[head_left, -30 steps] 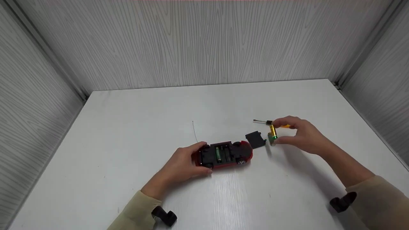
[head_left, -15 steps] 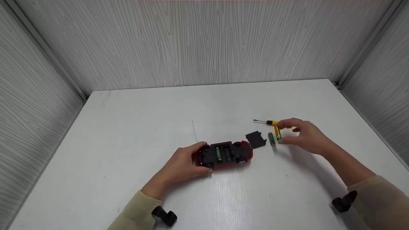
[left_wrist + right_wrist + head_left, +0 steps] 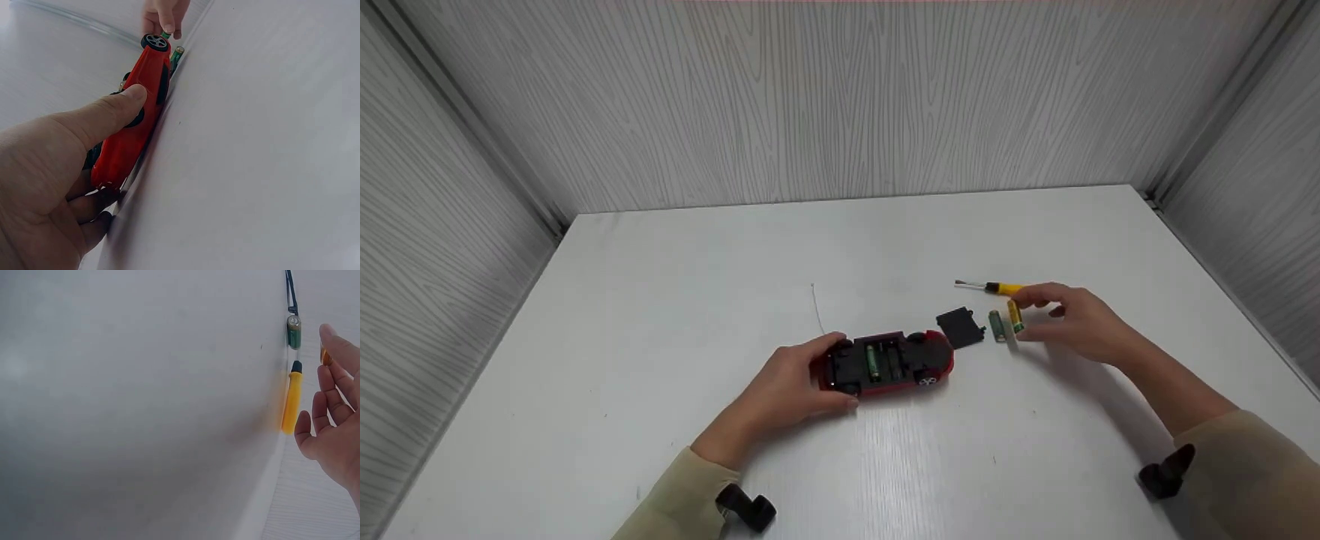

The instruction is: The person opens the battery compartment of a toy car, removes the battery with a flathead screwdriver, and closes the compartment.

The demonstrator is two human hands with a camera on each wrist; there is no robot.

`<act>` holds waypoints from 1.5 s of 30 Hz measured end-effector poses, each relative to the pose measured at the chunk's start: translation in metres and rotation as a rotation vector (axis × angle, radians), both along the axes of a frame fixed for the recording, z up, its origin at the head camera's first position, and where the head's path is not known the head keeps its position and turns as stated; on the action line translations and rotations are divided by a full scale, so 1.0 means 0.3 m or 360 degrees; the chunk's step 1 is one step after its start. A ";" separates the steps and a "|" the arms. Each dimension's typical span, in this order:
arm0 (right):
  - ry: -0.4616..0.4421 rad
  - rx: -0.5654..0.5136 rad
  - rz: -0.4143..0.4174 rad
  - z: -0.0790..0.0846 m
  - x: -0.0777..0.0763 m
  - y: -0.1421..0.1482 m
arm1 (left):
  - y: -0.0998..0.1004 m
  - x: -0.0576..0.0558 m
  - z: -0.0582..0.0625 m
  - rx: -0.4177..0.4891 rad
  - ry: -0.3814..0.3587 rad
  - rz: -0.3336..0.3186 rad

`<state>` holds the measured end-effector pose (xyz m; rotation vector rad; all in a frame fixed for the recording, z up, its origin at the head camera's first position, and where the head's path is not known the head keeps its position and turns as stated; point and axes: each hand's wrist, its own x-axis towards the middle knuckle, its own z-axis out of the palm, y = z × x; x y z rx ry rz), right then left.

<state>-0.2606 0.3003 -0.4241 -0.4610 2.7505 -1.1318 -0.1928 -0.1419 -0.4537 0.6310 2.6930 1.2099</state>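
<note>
A red toy car point(image 3: 885, 388) lies upside down with its battery bay uncovered; one green battery point(image 3: 873, 362) sits in the bay. My left hand point(image 3: 787, 386) grips the car's left end, thumb on the near side, as the left wrist view also shows. My right hand point(image 3: 1069, 322) pinches a yellow and green battery point(image 3: 1015, 316) by its ends between thumb and fingers, just right of a green battery point(image 3: 997, 326) on the table. In the right wrist view only a golden bit of the pinched battery point(image 3: 325, 357) shows.
A black battery cover point(image 3: 961, 328) lies at the car's right end. Behind the right hand is a screwdriver point(image 3: 1001, 288) with a yellow handle. A thin wire antenna point(image 3: 817, 307) points away from the car. Pale walls point(image 3: 840, 105) close the table's back and sides.
My right hand has moved slightly right and toward me with the battery, away from the green battery lying on the table. More of the screwdriver's handle shows. My left hand and the car stay put.
</note>
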 end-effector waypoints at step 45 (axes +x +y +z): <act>-0.0159 0.0146 -0.0035 -0.045 -0.032 0.001 | -0.002 0.000 -0.003 0.0025 0.0020 -0.0014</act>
